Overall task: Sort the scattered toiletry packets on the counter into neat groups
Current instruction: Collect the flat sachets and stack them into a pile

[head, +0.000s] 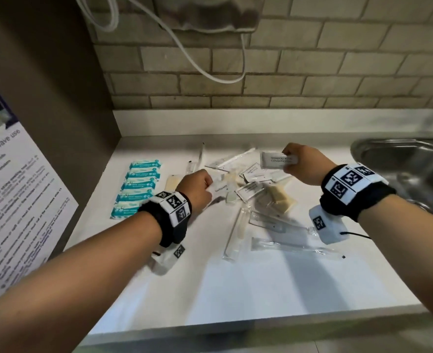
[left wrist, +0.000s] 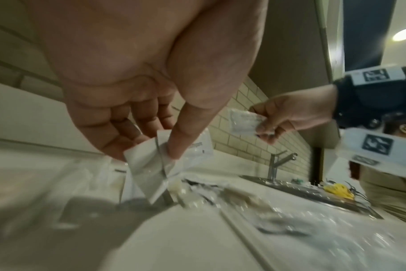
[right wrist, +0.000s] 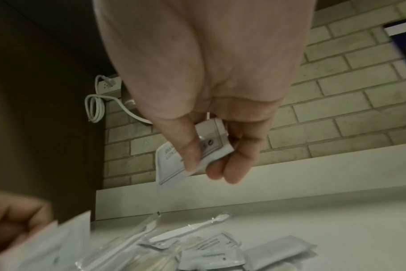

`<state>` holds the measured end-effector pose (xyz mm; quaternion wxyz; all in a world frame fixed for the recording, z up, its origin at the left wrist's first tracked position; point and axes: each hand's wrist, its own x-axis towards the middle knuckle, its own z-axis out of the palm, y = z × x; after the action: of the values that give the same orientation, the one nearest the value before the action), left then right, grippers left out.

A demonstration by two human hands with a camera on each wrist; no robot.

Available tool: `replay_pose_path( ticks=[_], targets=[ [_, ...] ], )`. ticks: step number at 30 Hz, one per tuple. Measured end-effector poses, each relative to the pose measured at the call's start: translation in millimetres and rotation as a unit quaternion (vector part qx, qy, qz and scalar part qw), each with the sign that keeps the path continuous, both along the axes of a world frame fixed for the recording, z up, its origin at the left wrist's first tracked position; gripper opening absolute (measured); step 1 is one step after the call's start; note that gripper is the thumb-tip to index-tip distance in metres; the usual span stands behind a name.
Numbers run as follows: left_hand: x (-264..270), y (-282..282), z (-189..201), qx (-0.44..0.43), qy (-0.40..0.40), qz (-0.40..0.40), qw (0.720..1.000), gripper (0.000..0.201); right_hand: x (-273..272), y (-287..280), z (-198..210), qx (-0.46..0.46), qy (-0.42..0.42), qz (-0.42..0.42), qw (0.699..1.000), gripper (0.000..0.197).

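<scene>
A pile of white sachets, clear-wrapped toothbrushes and beige soap bars (head: 256, 197) lies mid-counter. Several teal packets (head: 139, 188) sit in a neat column at the left. My left hand (head: 197, 186) (left wrist: 160, 152) pinches white toothpaste sachets (head: 221, 190) (left wrist: 165, 165) just above the pile's left side. My right hand (head: 303, 163) (right wrist: 211, 152) holds a white shampoo and conditioner sachet (head: 276, 160) (right wrist: 181, 161) raised above the pile's far right, thumb on top, fingers beneath.
A steel sink (head: 409, 164) with a tap (left wrist: 276, 165) lies at the counter's right. A brown cabinet wall with a microwave notice (head: 11, 200) bounds the left. White cable (head: 205, 64) hangs on the brick wall behind. Bare white counter (head: 261, 289) spreads toward the front edge.
</scene>
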<state>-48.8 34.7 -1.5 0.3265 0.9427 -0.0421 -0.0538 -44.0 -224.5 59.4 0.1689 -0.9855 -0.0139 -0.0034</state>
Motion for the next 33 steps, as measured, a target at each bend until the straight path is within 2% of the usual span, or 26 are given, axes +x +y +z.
replay_pose_path(
  ticks=[5, 8, 12, 13, 14, 15, 17, 19, 22, 27, 31, 33],
  targets=[
    [33, -6, 17, -0.024, -0.047, 0.021, 0.998, 0.032, 8, 1, -15, -0.094, 0.137, 0.079, 0.983, 0.017],
    [50, -14, 22, -0.025, -0.060, 0.030, 0.997, 0.034, 20, 6, -32, -0.130, 0.175, 0.125, 0.968, 0.008],
    [70, -26, 21, -0.019, -0.058, 0.036, 0.997, 0.036, 43, 15, -48, -0.119, 0.211, 0.160, 0.957, 0.013],
    [76, -30, 20, -0.018, -0.055, 0.034, 0.998, 0.036, 49, 17, -52, -0.103, 0.224, 0.173, 0.954, 0.008],
    [81, -33, 19, -0.019, -0.051, 0.027, 0.998, 0.037, 54, 19, -55, -0.086, 0.238, 0.178, 0.951, 0.017],
    [87, -37, 18, -0.022, -0.043, 0.020, 0.999, 0.037, 60, 19, -58, -0.067, 0.253, 0.187, 0.947, 0.035],
    [94, -44, 15, -0.036, -0.021, 0.002, 0.999, 0.035, 64, 21, -63, -0.072, 0.269, 0.216, 0.936, 0.058],
    [103, -53, 12, -0.053, 0.002, -0.016, 0.998, 0.034, 69, 21, -64, -0.116, 0.251, 0.248, 0.929, 0.064],
    [115, -68, 8, -0.052, 0.016, -0.040, 0.998, 0.034, 71, 18, -64, -0.162, 0.203, 0.279, 0.925, 0.063],
    [130, -97, 4, -0.054, 0.044, -0.059, 0.996, 0.037, 71, 5, -67, -0.097, 0.088, 0.313, 0.941, 0.048],
    [134, -123, -8, -0.054, 0.108, -0.095, 0.988, 0.031, 71, -14, -56, -0.029, 0.066, 0.331, 0.941, 0.022],
    [131, -133, -13, -0.047, 0.134, -0.093, 0.986, 0.023, 71, -27, -49, -0.008, 0.072, 0.327, 0.942, 0.017]
  ],
)
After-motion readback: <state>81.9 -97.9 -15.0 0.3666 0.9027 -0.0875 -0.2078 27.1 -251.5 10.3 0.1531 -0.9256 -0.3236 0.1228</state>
